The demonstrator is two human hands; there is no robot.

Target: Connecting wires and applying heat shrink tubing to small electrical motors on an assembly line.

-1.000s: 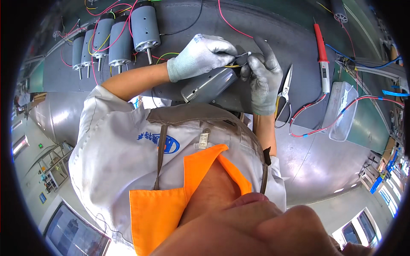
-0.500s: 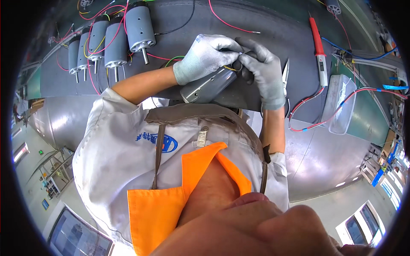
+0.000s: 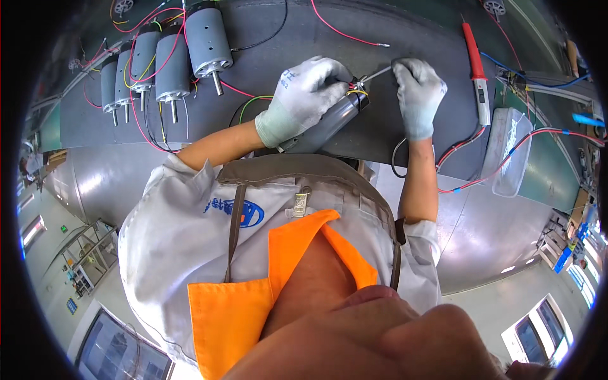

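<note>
A grey cylindrical motor (image 3: pixel 329 126) lies slantwise on the table close to my body, its dark end up and to the right. Wires bunch at that end, among them a yellow wire (image 3: pixel 359 92). My left hand (image 3: pixel 301 98), in a white glove, lies over the motor with its fingertips pinched on the wire bundle. A thin pale strip like a cable tie (image 3: pixel 380 73) runs from the bundle to my right hand (image 3: pixel 419 95). That gloved hand is closed on the strip's far end, apart from the motor.
Several grey motors (image 3: pixel 172 69) with shafts and loose wires stand at the far left. On the right lie a red-and-white pen-like tool (image 3: pixel 476 76) with a cable and a clear plastic tray (image 3: pixel 512 152). A red wire (image 3: pixel 345 35) crosses the back. A black loop (image 3: pixel 396 158) shows beside my right forearm.
My right hand has moved right and up, away from the left, drawing the pale strip out straight. The motor's dark end and wires are now uncovered; my left hand has shifted slightly.
</note>
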